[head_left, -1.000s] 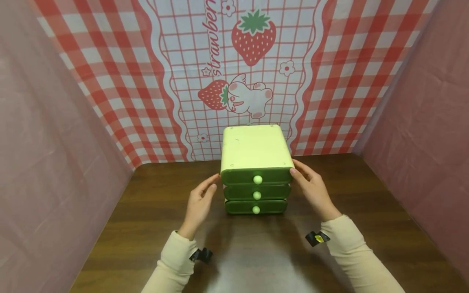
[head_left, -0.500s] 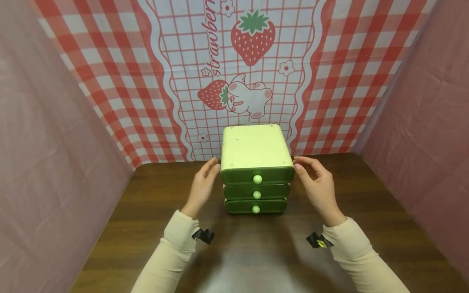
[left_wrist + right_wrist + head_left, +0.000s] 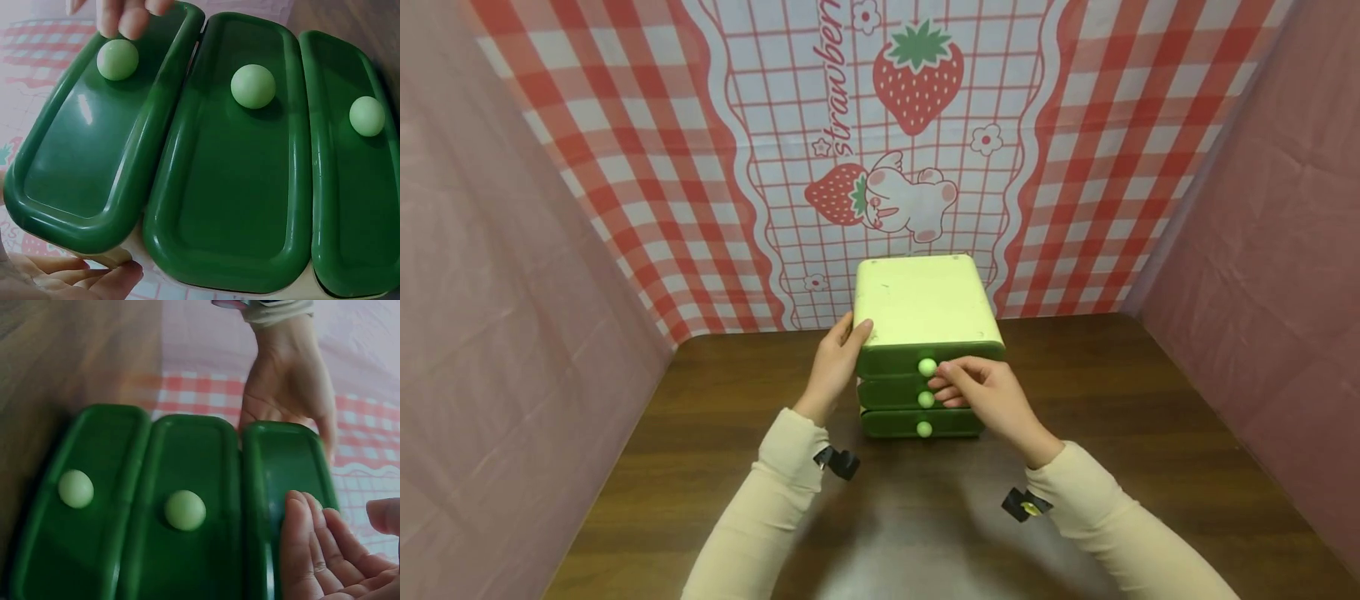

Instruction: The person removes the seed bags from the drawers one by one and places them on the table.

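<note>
A small drawer cabinet [image 3: 925, 300] with a pale yellow-green body stands on the table. Its front has three dark green drawers, each with a round light green knob, and all look pushed in. My left hand [image 3: 833, 367] grips the cabinet's upper left front corner, thumb on the top edge and fingers along the side. In front of the top drawer [image 3: 887, 363], my right hand [image 3: 1000, 404] has its fingertips beside the top knob [image 3: 117, 60]. In the right wrist view, that hand's thumb [image 3: 384, 515] stands apart from the extended fingers [image 3: 312, 550], which hide the knob.
The brown wooden table [image 3: 715, 467] extends around the cabinet. Behind it hangs a red-and-white checked cloth [image 3: 647, 158] with strawberry prints. Pinkish curtains [image 3: 490, 275] close off both sides.
Both hands had been beside the cabinet's two sides. My left hand has taken hold of the upper left corner, and my right has moved left across the front to the top knob.
</note>
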A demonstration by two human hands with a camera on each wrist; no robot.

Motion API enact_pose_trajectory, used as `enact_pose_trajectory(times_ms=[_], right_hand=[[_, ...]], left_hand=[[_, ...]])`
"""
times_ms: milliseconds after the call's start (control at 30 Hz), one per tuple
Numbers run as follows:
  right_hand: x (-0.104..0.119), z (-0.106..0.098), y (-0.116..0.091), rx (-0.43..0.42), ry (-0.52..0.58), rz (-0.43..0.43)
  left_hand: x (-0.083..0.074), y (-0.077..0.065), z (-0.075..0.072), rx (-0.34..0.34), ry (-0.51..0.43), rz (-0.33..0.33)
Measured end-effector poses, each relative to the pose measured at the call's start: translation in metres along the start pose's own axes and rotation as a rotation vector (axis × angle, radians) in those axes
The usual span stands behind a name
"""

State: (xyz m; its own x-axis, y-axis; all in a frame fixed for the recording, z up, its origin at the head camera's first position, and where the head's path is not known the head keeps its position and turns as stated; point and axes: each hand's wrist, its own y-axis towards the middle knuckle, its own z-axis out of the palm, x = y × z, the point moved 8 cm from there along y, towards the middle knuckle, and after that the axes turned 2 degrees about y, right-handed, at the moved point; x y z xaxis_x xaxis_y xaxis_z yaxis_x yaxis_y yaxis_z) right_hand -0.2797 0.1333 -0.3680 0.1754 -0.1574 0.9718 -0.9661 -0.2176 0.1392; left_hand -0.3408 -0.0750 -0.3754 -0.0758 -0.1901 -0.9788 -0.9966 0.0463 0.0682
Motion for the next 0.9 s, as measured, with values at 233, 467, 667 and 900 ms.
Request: enact_pose_trajectory(times_ms=[233, 467, 667, 900], right_hand=[[-0.022, 0.01, 0.01, 0.006, 0.014, 0.144], [-0.031, 0.018, 0.013, 0.025, 0.103, 0.214], [-0.034, 0.021, 0.015, -0.002, 0.185, 0.252], [-0.037, 0.02, 0.014, -0.017, 0.196, 0.289]], left_hand=[[0.005, 0.005, 0.003, -0.016, -0.051, -0.021], [0.008, 0.002, 0.005, -0.025, -0.115, -0.022], [0.013, 0.0, 0.007, -0.009, -0.175, -0.04], [0.016, 0.0, 0.008, 0.02, -0.259, -0.054]])
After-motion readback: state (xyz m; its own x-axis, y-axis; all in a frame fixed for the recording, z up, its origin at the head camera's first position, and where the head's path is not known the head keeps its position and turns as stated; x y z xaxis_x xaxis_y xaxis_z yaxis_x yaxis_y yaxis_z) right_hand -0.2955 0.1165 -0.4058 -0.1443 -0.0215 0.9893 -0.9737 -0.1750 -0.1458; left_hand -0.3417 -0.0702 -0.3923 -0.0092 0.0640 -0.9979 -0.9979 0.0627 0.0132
